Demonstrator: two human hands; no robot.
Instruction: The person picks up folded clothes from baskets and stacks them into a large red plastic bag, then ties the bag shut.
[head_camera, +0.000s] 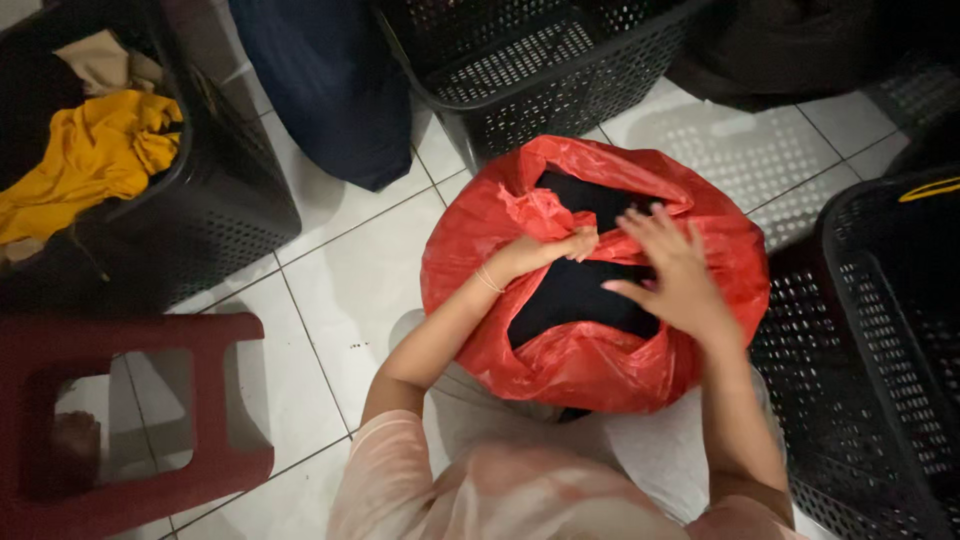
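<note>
From the head camera, looking down, a person sits on the white tiled floor (340, 290) with a big red plastic bag (590, 360) in their lap. The bag is open at the top and stuffed with black cloth (575, 295).

The left hand (545, 250) is closed tight on a bunched bit of the bag's red rim, near the middle of the opening. A thin bracelet (488, 280) sits on that wrist.

The right hand (675, 275) is spread wide, with the fingers apart. It lies flat on the black cloth inside the bag and holds nothing.

Black baskets with little holes stand all around. One basket (560, 70) is just behind the bag. Another basket (870, 360) stands at the right, close to the bag. A third basket (215, 190) at the left holds a yellow cloth (95, 160) and some beige cloth.

A dark blue cloth bundle (335, 90) rests on the floor between the left basket and the back one. A dark red plastic stool (130, 420) stands at the bottom left, well apart from the bag.
</note>
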